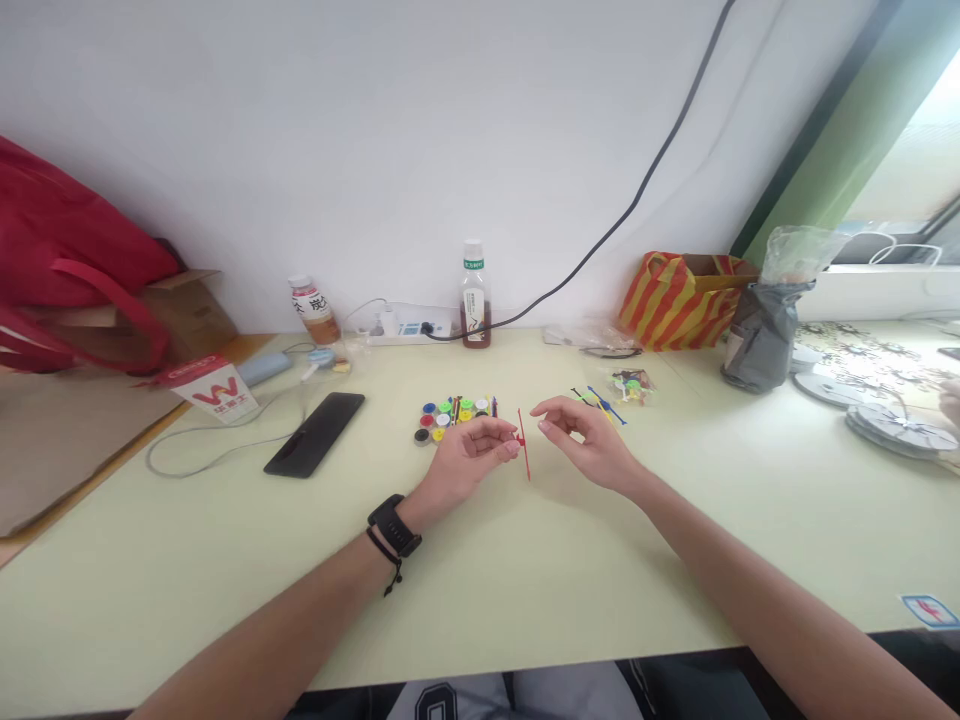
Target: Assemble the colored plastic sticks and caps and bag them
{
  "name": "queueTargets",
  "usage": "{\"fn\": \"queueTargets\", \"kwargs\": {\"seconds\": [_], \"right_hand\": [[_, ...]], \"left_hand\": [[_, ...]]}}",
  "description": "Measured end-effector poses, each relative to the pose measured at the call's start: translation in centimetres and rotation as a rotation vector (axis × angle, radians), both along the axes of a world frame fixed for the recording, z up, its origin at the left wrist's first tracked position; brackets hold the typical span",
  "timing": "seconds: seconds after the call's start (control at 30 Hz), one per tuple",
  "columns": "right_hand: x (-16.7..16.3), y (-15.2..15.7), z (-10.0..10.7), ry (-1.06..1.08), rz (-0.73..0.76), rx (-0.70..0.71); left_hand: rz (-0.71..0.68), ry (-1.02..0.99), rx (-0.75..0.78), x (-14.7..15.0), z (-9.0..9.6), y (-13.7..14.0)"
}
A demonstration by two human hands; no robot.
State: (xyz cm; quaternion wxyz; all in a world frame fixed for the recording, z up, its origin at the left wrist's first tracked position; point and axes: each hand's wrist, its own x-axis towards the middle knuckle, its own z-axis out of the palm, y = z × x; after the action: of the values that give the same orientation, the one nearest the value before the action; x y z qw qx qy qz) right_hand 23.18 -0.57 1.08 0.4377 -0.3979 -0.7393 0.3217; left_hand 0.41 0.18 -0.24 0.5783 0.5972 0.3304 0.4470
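Between the thumb and fingertips of my left hand (480,448) is a thin red plastic stick (527,462) with a small red part at its middle; it stands nearly upright. My right hand (589,440) hovers just to the right, apart from the stick, its fingers curved with a gap between thumb and forefinger. Behind my left hand lie rows of small round coloured pieces (427,421), partly covered by the fingers. Several thin blue, yellow and black plastic sticks (604,405) lie beyond my right hand. A clear bag of small coloured parts (631,385) is next to them.
A black phone (315,435) and a red-and-white box (217,388) are at the left. Two drink bottles (474,300) (311,312) and a power strip (409,325) stand by the wall. A striped bag (675,300), a grey bag (761,335) and stacked discs (896,428) are at the right.
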Motion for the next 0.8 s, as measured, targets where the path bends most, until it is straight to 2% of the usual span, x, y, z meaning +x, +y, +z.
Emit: {"fn": "queueTargets", "kwargs": {"seconds": [0.13,0.3,0.5,0.67,0.8], "right_hand": [[-0.26,-0.54,0.04,-0.017,0.039,0.035],[-0.65,-0.87,-0.04,0.039,0.01,0.011],[-0.08,-0.6,0.61,0.042,0.232,-0.246],[-0.48,-0.55,0.7,0.107,0.124,-0.237],[-0.99,-0.58,0.32,0.133,0.132,-0.231]], "left_hand": [[0.019,-0.058,-0.064,-0.12,0.25,0.11],[0.053,-0.071,-0.085,-0.22,0.43,0.14],[0.044,-0.087,-0.069,-0.1,0.52,0.08],[0.035,-0.086,-0.061,-0.13,0.37,0.07],[0.04,-0.069,-0.054,-0.11,0.24,0.03]]}}
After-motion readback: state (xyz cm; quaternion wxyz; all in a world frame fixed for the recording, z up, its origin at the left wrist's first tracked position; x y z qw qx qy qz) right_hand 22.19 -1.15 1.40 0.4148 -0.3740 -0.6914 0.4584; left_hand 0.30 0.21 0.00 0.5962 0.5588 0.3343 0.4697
